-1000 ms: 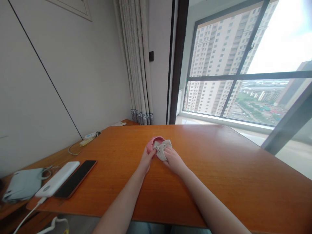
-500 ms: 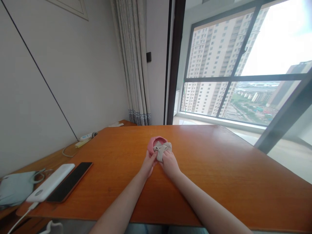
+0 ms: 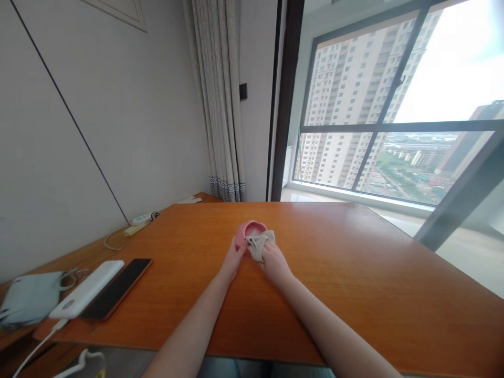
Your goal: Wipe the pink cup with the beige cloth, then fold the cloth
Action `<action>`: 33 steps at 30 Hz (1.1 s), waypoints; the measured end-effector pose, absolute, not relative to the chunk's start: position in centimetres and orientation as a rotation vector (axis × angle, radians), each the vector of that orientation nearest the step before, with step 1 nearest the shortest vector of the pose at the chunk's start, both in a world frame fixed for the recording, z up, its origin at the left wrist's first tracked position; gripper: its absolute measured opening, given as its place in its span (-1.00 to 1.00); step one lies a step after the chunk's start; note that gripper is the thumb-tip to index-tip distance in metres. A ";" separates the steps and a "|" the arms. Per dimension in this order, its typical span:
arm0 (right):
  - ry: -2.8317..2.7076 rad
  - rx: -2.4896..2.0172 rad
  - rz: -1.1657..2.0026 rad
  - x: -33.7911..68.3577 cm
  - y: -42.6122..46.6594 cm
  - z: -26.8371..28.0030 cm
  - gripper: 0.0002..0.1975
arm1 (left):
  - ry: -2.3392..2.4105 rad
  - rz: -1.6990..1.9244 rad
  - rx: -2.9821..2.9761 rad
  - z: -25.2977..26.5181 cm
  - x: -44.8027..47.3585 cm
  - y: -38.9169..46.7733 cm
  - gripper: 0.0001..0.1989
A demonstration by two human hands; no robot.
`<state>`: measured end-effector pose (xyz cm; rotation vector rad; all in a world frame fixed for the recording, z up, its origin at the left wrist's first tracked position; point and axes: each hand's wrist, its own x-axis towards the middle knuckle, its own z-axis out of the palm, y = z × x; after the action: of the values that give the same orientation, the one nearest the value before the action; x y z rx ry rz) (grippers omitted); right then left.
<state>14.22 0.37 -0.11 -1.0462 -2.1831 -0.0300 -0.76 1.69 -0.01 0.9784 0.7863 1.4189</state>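
Note:
Near the middle of the wooden table, my left hand (image 3: 233, 257) grips a pink bowl-like container (image 3: 241, 234) by its near left side, its opening tilted up toward me. My right hand (image 3: 274, 261) is closed on a light grey cloth (image 3: 258, 245), which lies over the container's right rim and partly inside it. Fingers of both hands are partly hidden by the cloth and the container. The container's underside is out of sight.
On the left of the table (image 3: 346, 283) lie a black phone (image 3: 118, 289) and a white power bank (image 3: 88, 289) with a cable. Beyond them are a pale blue pouch (image 3: 33, 296) and a power strip (image 3: 142, 218). A curtain (image 3: 220, 105) hangs behind the table.
My left hand and the pink container have shifted slightly left. The left thumb has moved off the cloth onto the container, while my right hand keeps the cloth at the rim.

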 end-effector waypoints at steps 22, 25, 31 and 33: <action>-2.198 -1.062 0.116 14.4 1.5 -0.6 -0.58 | 0.831 1.287 0.901 0.0 0.1 0.9 -0.38; -2.210 -1.019 0.143 14.3 1.6 -0.4 -0.56 | 0.873 1.375 0.912 0.3 -0.1 1.0 -0.42; -2.286 -1.004 0.078 15.3 1.6 0.8 -0.65 | 0.880 1.433 1.015 0.4 -0.7 1.7 -0.42; -2.283 -1.023 0.037 15.6 1.5 1.2 -0.68 | 0.883 1.403 1.036 0.6 -1.1 1.9 -0.43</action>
<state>15.56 1.51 1.22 -1.0231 -2.2827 0.0366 -1.10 1.90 0.60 1.0359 0.8826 1.4028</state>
